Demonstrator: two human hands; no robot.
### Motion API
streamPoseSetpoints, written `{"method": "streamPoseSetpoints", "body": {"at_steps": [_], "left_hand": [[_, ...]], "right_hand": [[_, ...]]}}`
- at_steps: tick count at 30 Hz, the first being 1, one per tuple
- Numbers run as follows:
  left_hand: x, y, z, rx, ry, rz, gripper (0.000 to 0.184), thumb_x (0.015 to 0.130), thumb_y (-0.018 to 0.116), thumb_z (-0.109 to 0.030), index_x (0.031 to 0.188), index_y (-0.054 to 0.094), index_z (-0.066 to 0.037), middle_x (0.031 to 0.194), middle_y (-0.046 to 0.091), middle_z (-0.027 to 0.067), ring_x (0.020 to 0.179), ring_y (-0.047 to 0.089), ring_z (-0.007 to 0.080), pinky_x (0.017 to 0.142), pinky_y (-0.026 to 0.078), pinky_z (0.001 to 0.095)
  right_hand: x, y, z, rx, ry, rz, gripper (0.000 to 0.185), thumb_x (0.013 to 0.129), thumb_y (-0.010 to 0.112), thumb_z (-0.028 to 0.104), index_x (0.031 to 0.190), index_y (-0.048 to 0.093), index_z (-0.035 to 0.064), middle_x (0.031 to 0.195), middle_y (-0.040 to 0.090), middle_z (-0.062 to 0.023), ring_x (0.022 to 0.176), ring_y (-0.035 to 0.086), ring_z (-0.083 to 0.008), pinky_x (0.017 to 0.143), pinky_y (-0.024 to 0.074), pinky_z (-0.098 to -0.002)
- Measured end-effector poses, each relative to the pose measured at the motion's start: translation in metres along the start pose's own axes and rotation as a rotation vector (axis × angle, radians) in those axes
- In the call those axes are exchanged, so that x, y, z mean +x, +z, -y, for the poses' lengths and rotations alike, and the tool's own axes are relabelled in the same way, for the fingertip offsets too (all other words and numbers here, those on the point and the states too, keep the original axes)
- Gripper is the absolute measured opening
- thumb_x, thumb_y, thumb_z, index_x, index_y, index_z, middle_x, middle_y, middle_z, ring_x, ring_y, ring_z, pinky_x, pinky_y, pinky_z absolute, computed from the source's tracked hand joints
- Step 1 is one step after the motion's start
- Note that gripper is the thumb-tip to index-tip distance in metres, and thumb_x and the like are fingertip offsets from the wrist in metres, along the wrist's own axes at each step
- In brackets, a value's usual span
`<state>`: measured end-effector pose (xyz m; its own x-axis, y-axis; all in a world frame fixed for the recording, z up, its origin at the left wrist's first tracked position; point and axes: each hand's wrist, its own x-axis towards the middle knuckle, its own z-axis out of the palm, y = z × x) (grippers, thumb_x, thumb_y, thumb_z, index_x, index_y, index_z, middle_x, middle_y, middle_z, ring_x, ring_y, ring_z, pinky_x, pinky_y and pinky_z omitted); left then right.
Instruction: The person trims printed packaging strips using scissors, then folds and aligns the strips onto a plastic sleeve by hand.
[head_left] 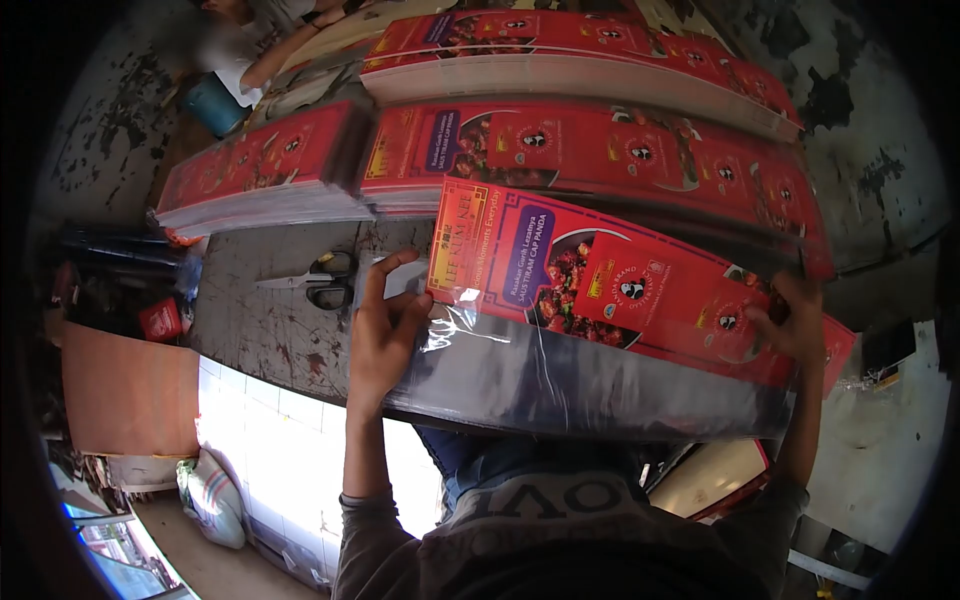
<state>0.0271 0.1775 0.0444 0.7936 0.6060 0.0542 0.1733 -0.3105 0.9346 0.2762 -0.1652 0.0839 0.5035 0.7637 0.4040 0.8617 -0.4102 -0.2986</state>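
Observation:
A long red printed sheet (690, 300) lies slantwise in front of me, over a transparent plastic sleeve (600, 380). The sleeve's glossy front part extends below the sheet toward my body. At the left end, my left hand (383, 335) has its thumb and curled index finger at the sleeve's edge, by the sheet's corner. My right hand (798, 325) grips the sheet near its right end, thumb on the printed face and fingers at the far edge. How much of the sheet is inside the plastic, I cannot tell.
Behind the sheet stand stacks of similar red printed sheets (590, 150), with a shorter stack (265, 160) at the left. Black-handled scissors (320, 282) lie on the worn tabletop (260, 335). Another person's arm (285, 50) and a blue bucket (215, 105) are at far left.

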Motion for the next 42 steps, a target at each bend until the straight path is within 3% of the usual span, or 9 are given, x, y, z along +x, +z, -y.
{"method": "streamPoseSetpoints", "body": {"at_steps": [8,12,21,28,32,34,35,38,42], "left_hand": [[-0.001,-0.001,-0.004,-0.005,0.024,0.046,0.036,0.082,0.05,-0.005,0.116,0.038,-0.002,0.059,0.058,0.0032,0.056,0.045,0.0018,0.055,0.032,0.0154],[-0.003,0.003,-0.015,-0.145,0.019,-0.003,0.032,0.085,0.045,-0.003,0.115,0.036,-0.001,0.079,0.063,0.0134,0.07,0.057,0.0094,0.065,0.041,0.0198],[-0.012,0.004,-0.043,-0.281,0.198,-0.259,0.02,0.085,0.049,-0.006,0.103,0.042,-0.003,0.07,0.062,0.0106,0.064,0.055,0.0046,0.056,0.038,0.0157],[-0.011,-0.017,-0.036,-0.255,0.221,-0.367,0.014,0.087,0.047,-0.01,0.098,0.045,-0.002,0.069,0.061,0.007,0.059,0.05,0.0022,0.05,0.034,0.0153],[0.008,-0.045,-0.005,0.087,0.067,-0.188,0.01,0.087,0.047,-0.01,0.094,0.048,-0.003,0.072,0.062,0.0105,0.065,0.056,0.0079,0.053,0.039,0.0213],[0.012,-0.048,-0.001,0.651,0.32,-0.086,0.012,0.085,0.05,-0.012,0.094,0.05,-0.004,0.08,0.06,0.0121,0.069,0.06,0.0216,0.059,0.043,0.0296],[0.009,-0.041,-0.017,0.681,0.13,-0.095,0.021,0.081,0.055,-0.017,0.098,0.05,-0.006,0.094,0.054,0.0136,0.082,0.056,0.0315,0.071,0.043,0.0373],[0.013,-0.027,-0.026,1.093,0.552,-0.207,0.031,0.078,0.059,-0.024,0.102,0.048,-0.006,0.105,0.048,0.0142,0.095,0.051,0.0314,0.08,0.04,0.0408],[0.026,-0.02,-0.02,0.962,0.516,0.095,0.045,0.072,0.063,-0.028,0.108,0.046,-0.009,0.11,0.045,0.0131,0.102,0.045,0.0324,0.085,0.037,0.0423]], "right_hand": [[-0.001,0.005,0.0,0.01,0.037,0.171,0.038,0.062,0.071,0.034,0.063,0.047,0.0048,0.048,0.04,-0.0079,0.041,0.044,-0.0216,0.041,0.033,-0.0308],[-0.002,0.003,0.004,-0.026,0.059,0.221,0.039,0.063,0.07,0.036,0.065,0.048,0.004,0.05,0.04,-0.0088,0.042,0.044,-0.024,0.042,0.0334,-0.0316],[-0.007,-0.025,-0.002,0.004,0.117,0.17,0.076,0.056,0.06,0.07,0.086,0.055,-0.0003,0.063,0.049,-0.0075,0.052,0.044,-0.0163,0.047,0.0343,-0.0297],[0.045,-0.037,0.024,-0.034,-0.126,0.221,0.065,0.059,0.065,0.06,0.079,0.051,0.0004,0.058,0.045,-0.0091,0.048,0.042,-0.0226,0.049,0.0352,-0.0327],[0.056,0.016,0.037,-0.163,-0.112,0.278,0.053,0.066,0.065,0.051,0.078,0.051,0.0012,0.059,0.05,-0.011,0.051,0.051,-0.0263,0.05,0.0388,-0.0346],[0.056,0.034,0.041,-0.111,-0.221,0.244,0.046,0.07,0.063,0.046,0.076,0.051,0.0019,0.061,0.054,-0.0118,0.056,0.056,-0.0282,0.056,0.0428,-0.0382],[0.055,0.037,0.041,-0.108,-0.217,0.246,0.046,0.07,0.063,0.046,0.076,0.051,0.0019,0.061,0.054,-0.0118,0.056,0.056,-0.0282,0.056,0.0428,-0.0382],[0.05,0.043,0.042,-0.144,-0.112,0.345,0.047,0.07,0.063,0.044,0.085,0.052,0.0007,0.072,0.056,-0.0133,0.062,0.057,-0.0274,0.062,0.044,-0.0382],[0.028,0.03,0.041,-0.246,-0.074,0.048,0.056,0.069,0.064,0.041,0.106,0.047,0.0035,0.103,0.048,-0.0177,0.083,0.055,-0.0303,0.072,0.0427,-0.0379]]}}
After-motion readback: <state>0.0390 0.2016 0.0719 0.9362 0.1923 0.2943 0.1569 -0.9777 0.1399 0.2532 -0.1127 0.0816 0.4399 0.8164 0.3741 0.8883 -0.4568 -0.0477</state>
